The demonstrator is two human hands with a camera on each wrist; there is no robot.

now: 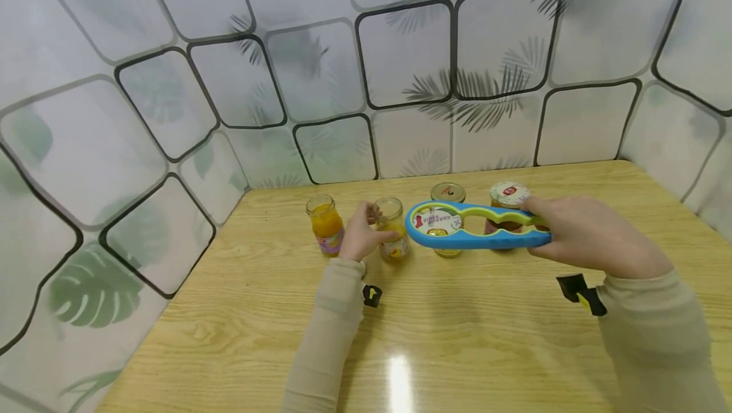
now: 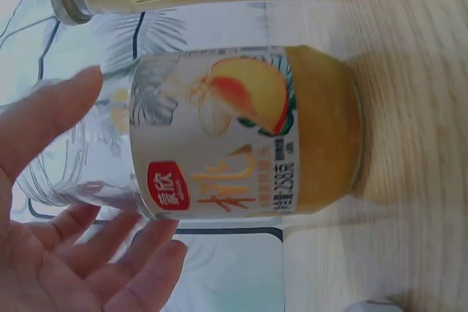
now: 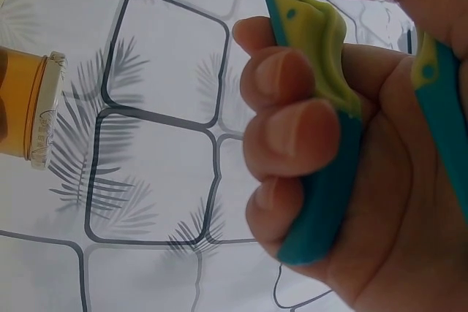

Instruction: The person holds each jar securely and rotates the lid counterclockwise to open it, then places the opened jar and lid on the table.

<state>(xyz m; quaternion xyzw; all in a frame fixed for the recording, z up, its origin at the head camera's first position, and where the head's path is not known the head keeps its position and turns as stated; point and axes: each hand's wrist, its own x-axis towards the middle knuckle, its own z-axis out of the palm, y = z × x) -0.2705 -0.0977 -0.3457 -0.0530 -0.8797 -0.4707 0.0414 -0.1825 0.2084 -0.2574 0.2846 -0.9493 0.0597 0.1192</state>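
In the head view, an uncovered glass jar point(image 1: 391, 209) with yellow contents stands on the table beside my left hand point(image 1: 361, 234). The left wrist view shows the peach label on this jar point(image 2: 219, 133). My left thumb and fingers point(image 2: 150, 253) are spread about its upper part, relaxed and not clearly gripping it. My right hand point(image 1: 589, 232) grips the handles of a blue and green jar opener point(image 1: 486, 244), raised before the jars. A printed white lid point(image 1: 437, 221) shows inside the opener's ring. Curled right fingers point(image 3: 289, 137) wrap one handle.
Left of my left hand stands another uncovered jar point(image 1: 326, 225) with orange contents. Behind the opener are a gold-lidded jar point(image 1: 448, 192) and a white-lidded jar point(image 1: 510, 194), both partly hidden. A patterned backdrop point(image 1: 412, 133) rises behind the wooden table point(image 1: 457, 349).
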